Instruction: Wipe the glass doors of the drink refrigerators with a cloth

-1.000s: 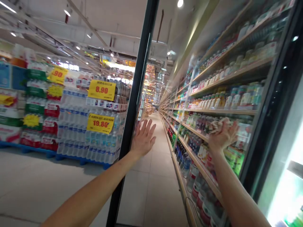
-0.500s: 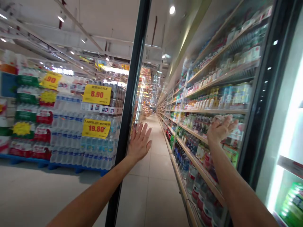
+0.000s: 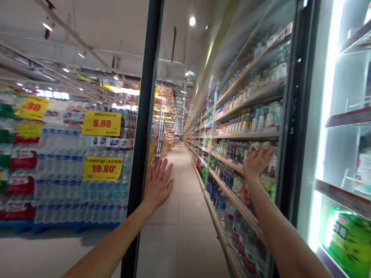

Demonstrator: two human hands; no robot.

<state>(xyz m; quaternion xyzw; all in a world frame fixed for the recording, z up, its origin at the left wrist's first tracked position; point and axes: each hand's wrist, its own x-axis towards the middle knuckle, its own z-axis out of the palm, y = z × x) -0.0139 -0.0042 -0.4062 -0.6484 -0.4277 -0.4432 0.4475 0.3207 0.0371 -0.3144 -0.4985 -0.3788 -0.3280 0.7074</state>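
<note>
A glass cooler door (image 3: pixel 188 185) with a black frame stands swung out in front of me. My left hand (image 3: pixel 158 181) lies with fingers spread on the pane, close to the black frame edge (image 3: pixel 145 112) on the left. Higher on the right part of the same glass, my right hand (image 3: pixel 256 160) presses a crumpled pale cloth (image 3: pixel 255 146) under its fingers. The cloth is partly covered by the hand. Bottle shelves (image 3: pixel 246 135) show in or through the pane behind the right hand.
To the right is the lit cooler interior, with a shelf edge (image 3: pixel 344 197) and a green package (image 3: pixel 342 235). Stacked bottled water (image 3: pixel 60 173) with yellow price signs (image 3: pixel 101 123) stands on a blue pallet (image 3: pixel 55 227) at left. A tiled aisle floor (image 3: pixel 165 247) runs ahead.
The view has turned right, showing more of the cooler interior. My right hand with the cloth has shifted slightly across the glass. My left hand stays by the frame.
</note>
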